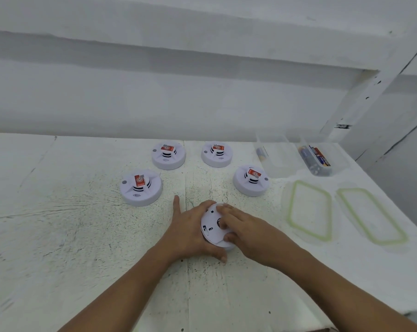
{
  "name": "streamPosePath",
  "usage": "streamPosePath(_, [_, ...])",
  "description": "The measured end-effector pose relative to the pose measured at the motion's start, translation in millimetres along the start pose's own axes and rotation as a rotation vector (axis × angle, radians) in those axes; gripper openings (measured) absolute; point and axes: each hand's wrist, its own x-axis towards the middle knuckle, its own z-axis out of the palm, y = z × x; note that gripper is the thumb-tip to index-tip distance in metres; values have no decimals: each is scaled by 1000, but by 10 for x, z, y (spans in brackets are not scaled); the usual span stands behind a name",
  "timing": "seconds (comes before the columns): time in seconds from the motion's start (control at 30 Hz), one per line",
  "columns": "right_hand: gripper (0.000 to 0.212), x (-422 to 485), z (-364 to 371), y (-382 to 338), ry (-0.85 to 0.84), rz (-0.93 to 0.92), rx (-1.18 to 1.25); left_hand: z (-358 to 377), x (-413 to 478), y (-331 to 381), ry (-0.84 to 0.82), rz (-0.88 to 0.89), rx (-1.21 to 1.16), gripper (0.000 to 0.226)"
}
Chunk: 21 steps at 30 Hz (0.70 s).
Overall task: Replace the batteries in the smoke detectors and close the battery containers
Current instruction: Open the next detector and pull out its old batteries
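Observation:
A white smoke detector [212, 232] lies upside down on the table in front of me, its flat back facing up. My left hand [190, 232] grips its left side, thumb curled under the near rim and index finger pointing away. My right hand [241, 226] rests on top, fingers laid across the back plate. Several more detectors stand face up with red stickers: one at the left [141, 188], two at the back [168, 156] [216, 154], one at the right [251, 180].
Two clear plastic boxes stand at the back right: one [274, 154] holds a battery or two, the other [321, 159] several batteries. Their two lids with green seals [309, 213] [372, 218] lie nearer me. The white table [83, 236] meets a wall behind; its right edge runs diagonally.

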Motion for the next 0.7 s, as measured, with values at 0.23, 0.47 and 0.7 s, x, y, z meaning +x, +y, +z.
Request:
streamPosePath(0.23, [37, 5, 46, 43, -21, 0, 8, 20, 79, -55, 11, 56, 20, 120])
streamPosePath(0.47, [42, 22, 77, 111, -43, -24, -9, 63, 109, -106, 21, 70, -5, 120])
streamPosePath(0.7, [38, 53, 98, 170, -63, -41, 1, 51, 119, -123, 16, 61, -8, 119])
